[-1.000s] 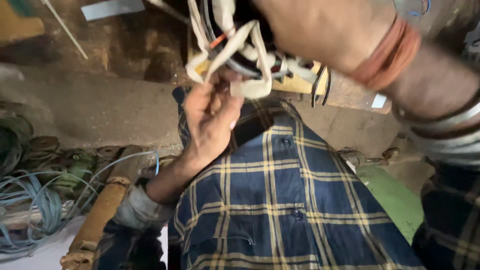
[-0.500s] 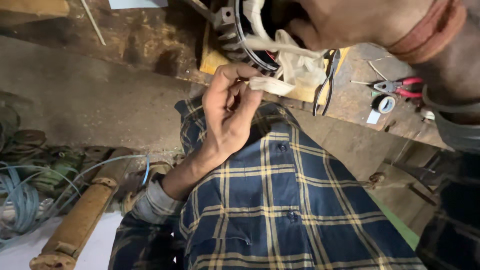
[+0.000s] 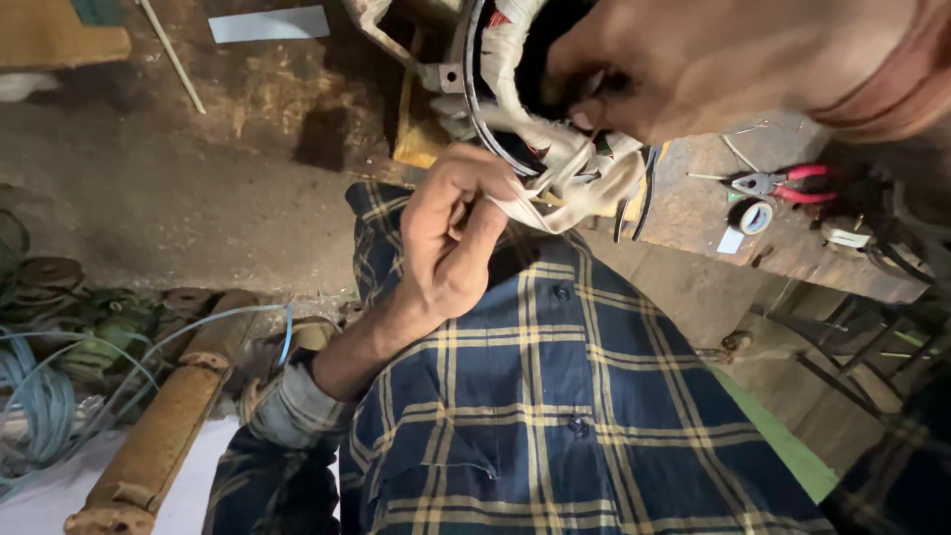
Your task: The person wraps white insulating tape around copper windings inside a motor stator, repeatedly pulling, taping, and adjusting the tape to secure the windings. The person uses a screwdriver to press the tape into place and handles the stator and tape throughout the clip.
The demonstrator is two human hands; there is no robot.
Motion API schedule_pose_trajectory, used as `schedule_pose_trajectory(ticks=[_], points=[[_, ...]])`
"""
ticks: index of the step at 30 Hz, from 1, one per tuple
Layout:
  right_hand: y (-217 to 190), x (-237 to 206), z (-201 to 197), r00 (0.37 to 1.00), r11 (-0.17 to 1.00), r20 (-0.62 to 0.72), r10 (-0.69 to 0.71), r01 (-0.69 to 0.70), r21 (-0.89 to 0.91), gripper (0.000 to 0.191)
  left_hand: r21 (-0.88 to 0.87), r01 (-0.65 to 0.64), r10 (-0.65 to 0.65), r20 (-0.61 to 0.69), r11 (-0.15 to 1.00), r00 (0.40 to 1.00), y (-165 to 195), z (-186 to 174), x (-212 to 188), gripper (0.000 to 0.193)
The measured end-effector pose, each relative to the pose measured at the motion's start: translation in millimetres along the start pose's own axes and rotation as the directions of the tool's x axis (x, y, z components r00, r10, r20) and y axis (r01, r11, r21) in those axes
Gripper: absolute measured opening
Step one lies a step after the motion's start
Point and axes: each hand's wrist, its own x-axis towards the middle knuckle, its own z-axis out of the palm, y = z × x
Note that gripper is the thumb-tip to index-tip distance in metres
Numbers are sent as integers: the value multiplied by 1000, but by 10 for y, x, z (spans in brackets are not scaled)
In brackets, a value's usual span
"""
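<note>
The left hand (image 3: 451, 248) is pinched shut on a flat strip of off-white cloth tape (image 3: 540, 210), thumb and fingers squeezing its loose end just under the motor winding (image 3: 515, 89), which is held up close to the camera above the person's chest. The right hand (image 3: 713, 69) wraps around that winding from above, fingers curled tight into its dark centre, gripping it. The winding is a ring of bundled wire bound in cream fabric, lumpy and frayed, with a thin dark metal rim curving round it and black leads (image 3: 644, 183) dangling from its underside. The risk looks plain enough: the tape is soft and limp, so a pull at a bad angle could let it slip off the bundle or bunch up, and a hard tug might drag the fine wires beneath or snag those hanging leads. The ring looks heavy for one hand, and if that grip eases it could drop toward the rusty desk (image 3: 792, 248) behind. On that rough, pitted desk lie red-handled pliers (image 3: 783, 183) and a small roll of dark tape (image 3: 755, 216), close together. Lower left, a rusted tube (image 3: 163, 426) lies beside tangled blue wire (image 3: 45, 396).
</note>
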Motion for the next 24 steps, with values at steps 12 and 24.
schedule_pose_trajectory(ticks=[12,24], points=[[21,158,196,988,986,-123,96,-78,145,32,-56,53,-63,-196,997,978,47,100,11,11],[147,-620,536,646,961,-763,-27,227,158,25,-9,-3,1,-312,1000,950,-194,320,-126,14]])
